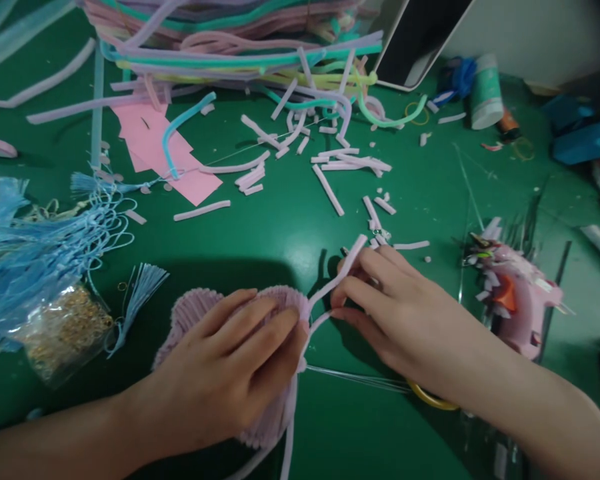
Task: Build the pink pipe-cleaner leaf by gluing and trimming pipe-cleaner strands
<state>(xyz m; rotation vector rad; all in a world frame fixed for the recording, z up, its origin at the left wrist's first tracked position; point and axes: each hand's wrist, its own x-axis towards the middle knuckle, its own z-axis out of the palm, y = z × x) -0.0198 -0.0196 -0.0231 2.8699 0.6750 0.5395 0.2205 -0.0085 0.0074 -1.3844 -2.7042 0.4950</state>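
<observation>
From here, the left hand [253, 360] lies over the ridged lilac piece [285, 297], which sits beneath it; the right hand [380, 283], just beside, pinches a strip [321, 321]. I'd steady the piece and draw gently.

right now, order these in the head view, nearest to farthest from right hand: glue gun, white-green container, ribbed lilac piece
1. Ribbed lilac piece, left of the right hand
2. Glue gun, right of the hand
3. White-green container, back right
</observation>
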